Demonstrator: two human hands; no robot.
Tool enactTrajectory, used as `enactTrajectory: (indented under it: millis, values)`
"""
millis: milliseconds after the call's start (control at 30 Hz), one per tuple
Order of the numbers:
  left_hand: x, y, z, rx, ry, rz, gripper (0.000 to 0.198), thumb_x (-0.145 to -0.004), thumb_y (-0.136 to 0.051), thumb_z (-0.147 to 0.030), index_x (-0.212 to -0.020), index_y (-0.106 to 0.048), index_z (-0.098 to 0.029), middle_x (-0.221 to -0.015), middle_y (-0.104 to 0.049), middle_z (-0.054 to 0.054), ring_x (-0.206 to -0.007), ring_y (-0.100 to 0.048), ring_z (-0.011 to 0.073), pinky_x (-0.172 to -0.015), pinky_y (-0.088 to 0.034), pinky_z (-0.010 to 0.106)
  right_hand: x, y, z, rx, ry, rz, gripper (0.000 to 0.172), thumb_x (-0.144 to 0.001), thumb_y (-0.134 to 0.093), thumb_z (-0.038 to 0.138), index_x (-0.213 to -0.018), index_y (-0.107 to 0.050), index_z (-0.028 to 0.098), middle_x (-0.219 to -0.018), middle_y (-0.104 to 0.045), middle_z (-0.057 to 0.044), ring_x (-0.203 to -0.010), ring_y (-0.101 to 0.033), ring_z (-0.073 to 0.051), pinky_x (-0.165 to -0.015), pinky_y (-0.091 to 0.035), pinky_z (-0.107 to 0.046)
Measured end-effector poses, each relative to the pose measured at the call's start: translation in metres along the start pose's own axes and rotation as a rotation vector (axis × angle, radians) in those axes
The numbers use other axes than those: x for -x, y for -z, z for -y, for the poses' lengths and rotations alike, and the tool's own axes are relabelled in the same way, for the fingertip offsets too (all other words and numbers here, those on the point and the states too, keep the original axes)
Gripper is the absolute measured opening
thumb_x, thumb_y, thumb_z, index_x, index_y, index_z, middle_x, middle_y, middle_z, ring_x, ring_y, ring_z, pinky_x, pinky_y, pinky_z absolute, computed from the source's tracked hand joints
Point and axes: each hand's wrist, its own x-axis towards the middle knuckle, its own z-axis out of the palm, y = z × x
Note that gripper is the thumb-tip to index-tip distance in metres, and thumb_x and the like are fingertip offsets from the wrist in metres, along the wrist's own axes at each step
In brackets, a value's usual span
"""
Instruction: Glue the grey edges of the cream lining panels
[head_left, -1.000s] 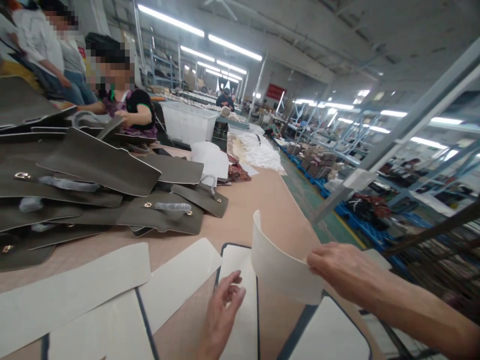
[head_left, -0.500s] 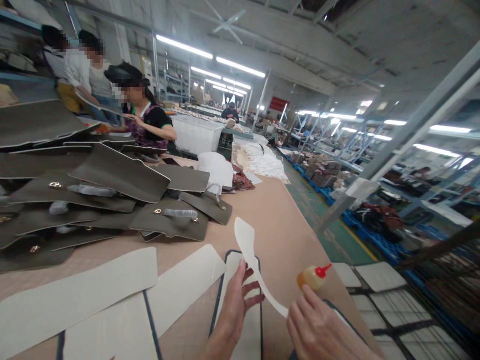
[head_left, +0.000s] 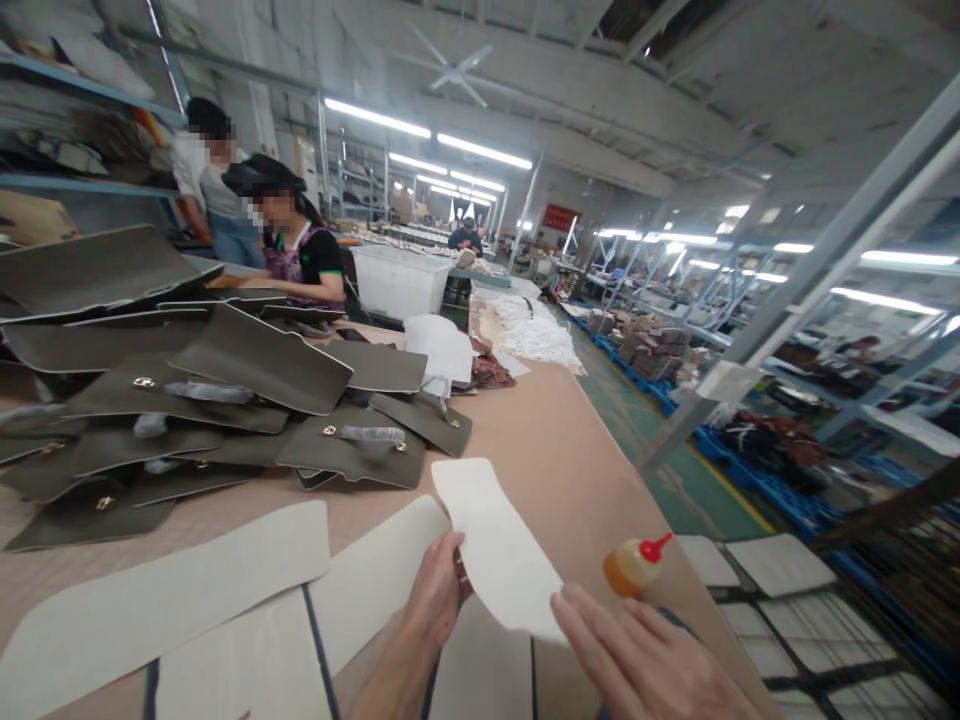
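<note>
The left hand [head_left: 435, 590] grips the left edge of 1 cream, flexible, round-cornered sheet [head_left: 502, 550], raised over the tan tabletop [head_left: 555, 420]; the right hand [head_left: 637, 655] meets its right end, whether pinching I cannot tell; a red-tipped, translucent amber bottle [head_left: 628, 570] stands near.

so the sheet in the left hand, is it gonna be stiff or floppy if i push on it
The sheet will probably flex, as it curves between the left hand and right hand. It's likely not limp, since its far end juts out past the left fingers. It's probably light, looking thin along its edge.
</note>
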Motion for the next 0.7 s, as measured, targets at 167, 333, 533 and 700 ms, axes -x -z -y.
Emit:
enactTrajectory:
  millis: [167,333,533,700]
  values:
    - [0.012,0.02,-0.025,0.035,0.032,0.129,0.02,-0.079,-0.054,-0.019,-0.095,-0.063,-0.011,-0.082,-0.073,0.009,-0.076,-0.068,0.0214,-0.073,-0.053,0.031,0.038,-0.014,-0.035,-0.659,-0.792,0.158,0.062,-0.092,-0.046,0.048,-0.143,-0.023,0.02,-0.1,-0.069,-0.006,-0.088,-0.066,-0.016,-0.076,-0.052,-0.026]
    - [0.015,0.031,-0.034,-0.006,0.141,0.269,0.029,-0.076,-0.06,-0.024,-0.102,-0.064,-0.013,-0.088,-0.073,0.009,-0.085,-0.069,0.0256,-0.08,-0.052,0.036,0.057,-0.076,-0.014,-1.679,-1.37,0.17,0.074,-0.073,-0.065,0.062,-0.126,-0.047,0.013,-0.114,-0.062,-0.017,-0.09,-0.064,-0.023,-0.081,-0.051,-0.039]
    - [0.004,0.032,-0.031,-0.061,0.149,0.385,0.03,-0.072,-0.064,-0.026,-0.099,-0.065,-0.014,-0.101,-0.071,0.01,-0.098,-0.065,0.0268,-0.089,-0.048,0.037,0.058,-0.114,0.035,-1.996,-1.365,0.146,0.059,-0.069,-0.072,0.056,-0.11,-0.059,0.015,-0.098,-0.067,-0.012,-0.083,-0.064,-0.02,-0.079,-0.048,-0.038]
    - [-0.023,0.034,-0.021,-0.238,0.083,0.46,0.032,-0.071,-0.065,-0.027,-0.1,-0.065,-0.013,-0.099,-0.071,0.009,-0.096,-0.063,0.0245,-0.084,-0.047,0.032,0.064,-0.128,0.046,-2.058,-1.403,0.113,0.049,-0.055,-0.086,0.042,-0.09,-0.063,0.016,-0.074,-0.068,-0.003,-0.07,-0.062,-0.016,-0.072,-0.047,-0.032]
